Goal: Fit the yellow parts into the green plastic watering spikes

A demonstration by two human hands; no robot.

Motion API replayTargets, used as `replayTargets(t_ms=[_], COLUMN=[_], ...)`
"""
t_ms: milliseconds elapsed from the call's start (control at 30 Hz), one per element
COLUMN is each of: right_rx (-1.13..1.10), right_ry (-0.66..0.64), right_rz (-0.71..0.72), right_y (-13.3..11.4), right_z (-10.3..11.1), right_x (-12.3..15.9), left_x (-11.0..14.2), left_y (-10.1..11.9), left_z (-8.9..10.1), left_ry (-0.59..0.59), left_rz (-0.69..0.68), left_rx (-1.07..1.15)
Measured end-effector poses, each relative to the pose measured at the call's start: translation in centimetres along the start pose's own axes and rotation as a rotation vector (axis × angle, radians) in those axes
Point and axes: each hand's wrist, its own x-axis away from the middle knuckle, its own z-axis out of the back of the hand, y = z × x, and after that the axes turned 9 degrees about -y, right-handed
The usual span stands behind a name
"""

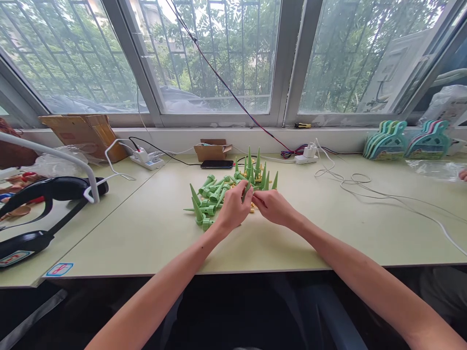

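My left hand (235,206) is closed around a green plastic watering spike (247,190), its pointed end tilted up between thumb and fingers. Against it, my right hand (273,206) is closed with the fingertips pinched together; what they grip is hidden. Left of my hands lies a loose heap of green spikes (209,210) with round cup-like heads, some pointing up. Behind my hands several spikes stand upright with small yellow fittings (258,174) low on them. More yellow pieces (252,208) show just under my fingers.
A small open cardboard box (212,150) and a phone (217,165) lie behind the heap. Power strips (148,160) and loose white cables (359,182) cross the table. At left is a black headset (69,188); at right, teal boards (388,141) and another person's fingers (463,174).
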Motion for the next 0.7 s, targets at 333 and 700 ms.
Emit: replayTargets(t_ms=[333,700], right_rx=[-0.003,0.018], right_ry=[-0.013,-0.018], right_rz=[0.007,-0.023], right_y=[0.04,0.27], right_z=[-0.02,0.01], right_x=[0.01,0.03], left_x=[-0.01,0.01], left_y=[0.03,0.17], left_z=[0.15,0.19], left_ry=[-0.015,-0.091], left_rz=[-0.003,-0.011], left_rx=[-0.002,0.046])
